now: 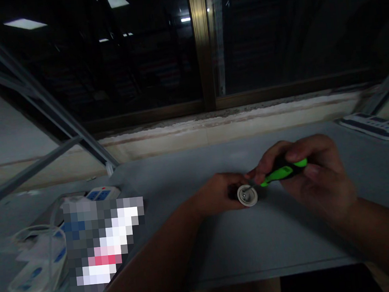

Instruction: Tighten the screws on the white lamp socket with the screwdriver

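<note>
My left hand (218,193) is closed round a small round fitting with a white rim, which looks like a lamp socket (248,196). Its open end faces up toward me, and metal contacts show inside. A green and black screwdriver (284,170) is gripped in my right hand (321,177). The shaft slants down to the left, its tip inside the socket's opening; whether it sits on a screw I cannot tell. Both hands are just above the grey table, close together. My left fingers hide most of the socket's body.
On the left lie a white power strip (31,276) with cables and a blurred-out bright patch (114,245). Another power strip (378,126) rests at the back right. Metal frame bars (72,125) and a dark window stand behind the grey table (169,167).
</note>
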Motion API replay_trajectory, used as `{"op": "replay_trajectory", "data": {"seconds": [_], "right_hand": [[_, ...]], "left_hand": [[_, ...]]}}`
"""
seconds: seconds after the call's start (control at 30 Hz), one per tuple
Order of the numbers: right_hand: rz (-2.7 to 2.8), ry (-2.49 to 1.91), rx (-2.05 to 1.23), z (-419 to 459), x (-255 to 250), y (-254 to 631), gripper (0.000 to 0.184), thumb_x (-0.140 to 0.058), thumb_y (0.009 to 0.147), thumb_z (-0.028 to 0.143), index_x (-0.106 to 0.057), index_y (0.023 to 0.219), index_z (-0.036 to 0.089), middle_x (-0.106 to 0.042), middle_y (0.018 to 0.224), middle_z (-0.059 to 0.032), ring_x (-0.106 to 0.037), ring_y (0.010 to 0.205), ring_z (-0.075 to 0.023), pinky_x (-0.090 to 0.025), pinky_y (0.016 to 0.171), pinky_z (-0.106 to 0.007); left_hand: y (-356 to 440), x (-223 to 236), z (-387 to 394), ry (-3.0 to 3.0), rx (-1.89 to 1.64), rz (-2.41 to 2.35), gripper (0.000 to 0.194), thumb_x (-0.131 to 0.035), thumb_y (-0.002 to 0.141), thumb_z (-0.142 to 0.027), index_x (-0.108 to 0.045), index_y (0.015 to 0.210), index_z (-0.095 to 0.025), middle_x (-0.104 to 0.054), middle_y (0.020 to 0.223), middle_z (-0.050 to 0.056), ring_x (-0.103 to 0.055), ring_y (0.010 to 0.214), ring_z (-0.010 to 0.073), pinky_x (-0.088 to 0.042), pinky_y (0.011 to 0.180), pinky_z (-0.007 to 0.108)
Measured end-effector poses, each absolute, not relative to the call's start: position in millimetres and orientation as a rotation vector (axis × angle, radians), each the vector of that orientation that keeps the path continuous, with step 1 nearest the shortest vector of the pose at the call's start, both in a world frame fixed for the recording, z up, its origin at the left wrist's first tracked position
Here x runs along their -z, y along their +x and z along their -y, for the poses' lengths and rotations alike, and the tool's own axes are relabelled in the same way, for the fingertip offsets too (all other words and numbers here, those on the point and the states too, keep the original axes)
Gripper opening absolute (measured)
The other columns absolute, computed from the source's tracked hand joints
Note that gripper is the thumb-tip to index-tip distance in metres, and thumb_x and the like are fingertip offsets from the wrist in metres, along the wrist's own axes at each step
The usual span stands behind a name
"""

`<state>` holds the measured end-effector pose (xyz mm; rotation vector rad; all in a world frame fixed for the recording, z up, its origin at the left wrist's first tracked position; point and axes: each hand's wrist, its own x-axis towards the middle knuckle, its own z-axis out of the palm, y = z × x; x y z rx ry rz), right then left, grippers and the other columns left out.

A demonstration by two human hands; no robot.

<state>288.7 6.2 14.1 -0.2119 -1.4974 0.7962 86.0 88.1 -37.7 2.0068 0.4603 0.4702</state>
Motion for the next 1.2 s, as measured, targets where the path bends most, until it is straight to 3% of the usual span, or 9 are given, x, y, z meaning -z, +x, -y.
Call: {"op": "replay_trajectory", "data": {"seconds": [0.17,0.27,0.37,0.57,0.67,0.83,0.97,1.07,1.2], "right_hand": [[1.229,-0.237,-0.988,-13.0,-16.3,277.0,0.018,-0.060,0.096,0.043,-0.065,0.093,0.027,-0.056,0.102,-0.0031,-0.064,0.076,-0.0183,-0.056,0.061,-0.035],[1.228,-0.267,-0.930,-21.4,-16.4,274.3,0.012,-0.077,0.089,0.036,-0.067,0.090,0.028,-0.052,0.100,-0.0012,-0.063,0.082,-0.0173,-0.054,0.063,-0.032],[1.328,-0.292,-0.964,-25.3,-20.3,277.6,0.008,-0.073,0.093,0.033,-0.074,0.100,0.029,-0.061,0.095,-0.0033,-0.065,0.091,-0.0205,-0.056,0.074,-0.036],[1.264,-0.214,-1.272,-24.2,-33.7,274.9,0.016,-0.052,0.099,0.041,-0.057,0.092,0.027,-0.054,0.060,0.0033,-0.047,0.051,-0.0146,-0.043,0.054,-0.029],[1.292,-0.181,-1.202,-31.8,-32.5,265.0,0.029,-0.058,0.101,0.054,-0.046,0.093,0.029,-0.058,0.072,0.0062,-0.039,0.044,-0.0090,-0.037,0.046,-0.022],[1.287,-0.247,-1.010,-50.3,-26.4,262.8,0.028,-0.083,0.087,0.033,-0.056,0.093,0.027,-0.055,0.099,0.0050,-0.059,0.065,-0.0081,-0.045,0.048,-0.019],[1.392,-0.352,-1.091,-51.1,-28.4,272.3,0.025,-0.069,0.096,0.049,-0.070,0.101,0.024,-0.063,0.086,-0.0015,-0.063,0.077,-0.0163,-0.055,0.065,-0.030],[1.397,-0.323,-1.255,-44.1,-32.1,270.6,0.032,-0.052,0.104,0.050,-0.067,0.115,0.024,-0.062,0.074,-0.0013,-0.059,0.064,-0.0164,-0.047,0.054,-0.028],[1.303,-0.207,-1.212,-39.2,-31.4,257.5,0.026,-0.052,0.104,0.059,-0.050,0.104,0.033,-0.059,0.073,0.0065,-0.039,0.043,-0.0073,-0.034,0.043,-0.020]], "left_hand": [[85.9,42.0,-88.7,1.988,-0.492,-0.484,0.036,-0.087,0.078,-0.037,-0.070,0.101,-0.015,-0.073,0.094,0.005,-0.068,0.085,0.0178,-0.052,0.078,0.029],[85.1,41.9,-89.0,1.995,-0.494,-0.493,0.035,-0.086,0.079,-0.037,-0.070,0.101,-0.015,-0.073,0.093,0.004,-0.068,0.084,0.0178,-0.052,0.078,0.030],[83.8,41.6,-89.9,2.004,-0.487,-0.507,0.034,-0.086,0.079,-0.036,-0.069,0.101,-0.015,-0.073,0.093,0.005,-0.068,0.085,0.0185,-0.053,0.078,0.030],[82.6,44.1,-91.9,2.029,-0.473,-0.522,0.039,-0.087,0.078,-0.037,-0.071,0.105,-0.014,-0.075,0.098,0.007,-0.070,0.089,0.0205,-0.053,0.079,0.031],[82.7,45.2,-91.9,2.012,-0.476,-0.544,0.040,-0.088,0.077,-0.038,-0.071,0.104,-0.014,-0.075,0.096,0.006,-0.070,0.089,0.0211,-0.053,0.078,0.031],[82.9,46.9,-92.9,1.998,-0.466,-0.542,0.041,-0.089,0.076,-0.035,-0.069,0.104,-0.013,-0.075,0.096,0.007,-0.070,0.088,0.0214,-0.053,0.077,0.030],[82.6,47.1,-93.1,1.974,-0.467,-0.532,0.040,-0.089,0.075,-0.033,-0.069,0.104,-0.014,-0.075,0.097,0.006,-0.072,0.089,0.0228,-0.055,0.079,0.032],[82.7,47.3,-92.9,1.979,-0.461,-0.517,0.037,-0.086,0.078,-0.032,-0.070,0.106,-0.016,-0.075,0.097,0.005,-0.072,0.091,0.0233,-0.055,0.080,0.033],[83.0,50.4,-94.5,1.979,-0.471,-0.504,0.039,-0.088,0.076,-0.035,-0.070,0.104,-0.015,-0.074,0.095,0.005,-0.072,0.088,0.0218,-0.054,0.078,0.033]]}}
